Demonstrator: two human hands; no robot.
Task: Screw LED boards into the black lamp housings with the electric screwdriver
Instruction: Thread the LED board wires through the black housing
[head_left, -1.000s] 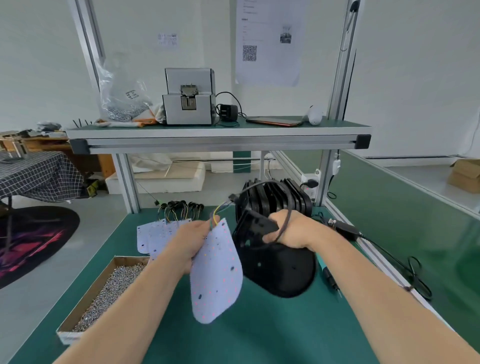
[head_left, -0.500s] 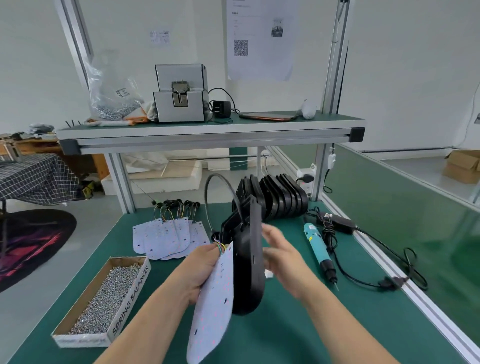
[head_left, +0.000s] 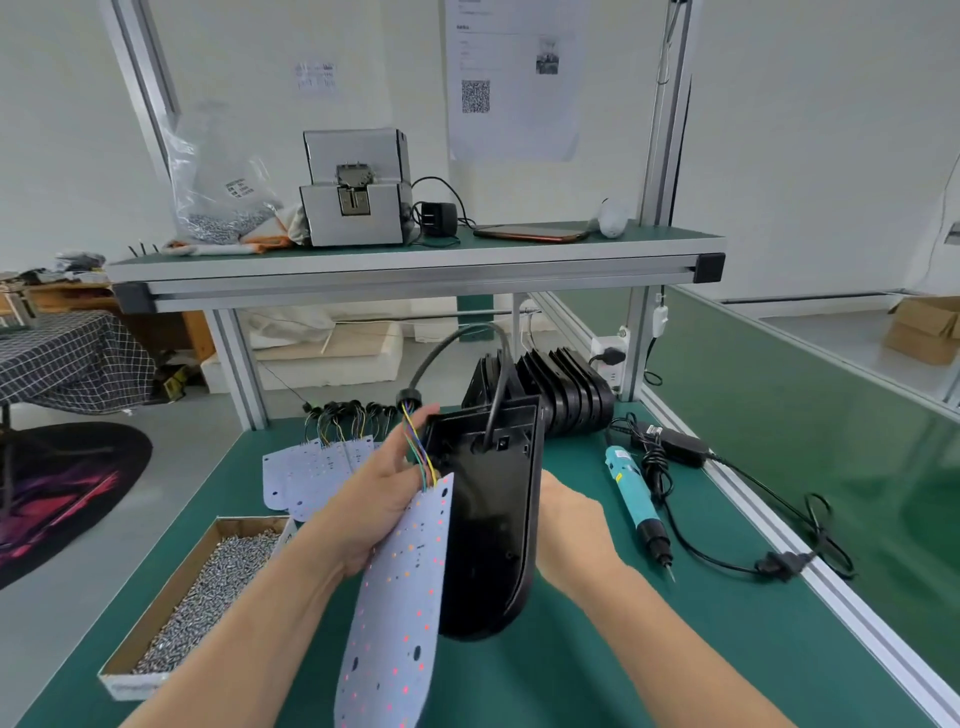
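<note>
No screwing yet: left hand (head_left: 379, 499) grips a board (head_left: 400, 613) beside the housing (head_left: 488, 530), right hand (head_left: 569, 525) behind it, grip unclear, screwdriver (head_left: 636, 493) untouched

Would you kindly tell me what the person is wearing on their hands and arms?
Nothing visible: the left hand and right hand are ungloved, no ring, watch or strap shows, and neither forearm has a sleeve in view.

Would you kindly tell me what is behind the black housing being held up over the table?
The right hand is behind the housing; its fingers are covered, so its grip cannot be seen. Farther back stands a row of more housings.
</note>
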